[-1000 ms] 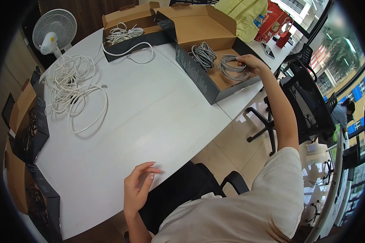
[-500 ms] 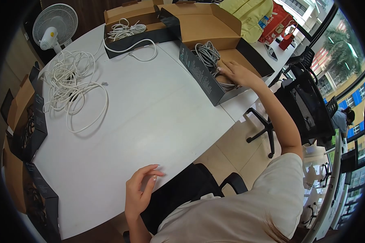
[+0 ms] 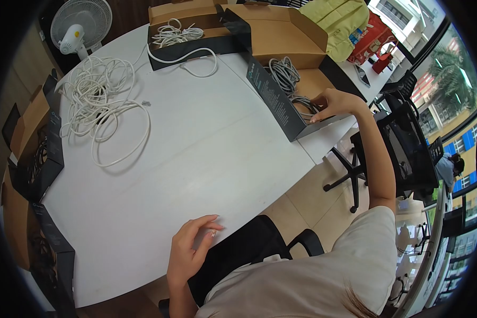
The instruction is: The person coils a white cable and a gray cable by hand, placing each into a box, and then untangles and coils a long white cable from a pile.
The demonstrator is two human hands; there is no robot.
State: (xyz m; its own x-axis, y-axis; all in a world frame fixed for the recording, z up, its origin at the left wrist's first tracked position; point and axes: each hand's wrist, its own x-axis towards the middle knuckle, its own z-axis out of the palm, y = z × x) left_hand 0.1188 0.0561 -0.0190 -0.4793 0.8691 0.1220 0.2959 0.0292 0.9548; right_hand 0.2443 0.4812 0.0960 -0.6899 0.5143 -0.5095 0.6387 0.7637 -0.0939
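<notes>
My right hand (image 3: pixel 336 103) reaches into the open black box (image 3: pixel 281 108) with the brown inside. Its thumb and bent fingers are round the near end of a coiled grey cable (image 3: pixel 304 103); the far fingers are partly hidden. Another grey cable bundle (image 3: pixel 284 76) lies behind it in the same box. My left hand (image 3: pixel 190 248) is at the near table edge, fingers loosely bent and apart from the thumb, holding nothing. A loose tangle of white cable (image 3: pixel 102 90) spreads over the left side of the white table (image 3: pixel 196 153).
A second open box (image 3: pixel 196 46) at the back holds white cables (image 3: pixel 176 35), one loop hanging out. Two boxes with dark cables, one a black box (image 3: pixel 53 233), line the left edge. A fan (image 3: pixel 80 26), yellow cloth (image 3: pixel 336 24), red bag (image 3: pixel 373 40) and office chair (image 3: pixel 400 143) stand around.
My right hand has drawn back from atop the cables to the box's near right end, its fingers now curled round the near coil. The left hand keeps its pose. The view has shifted slightly.
</notes>
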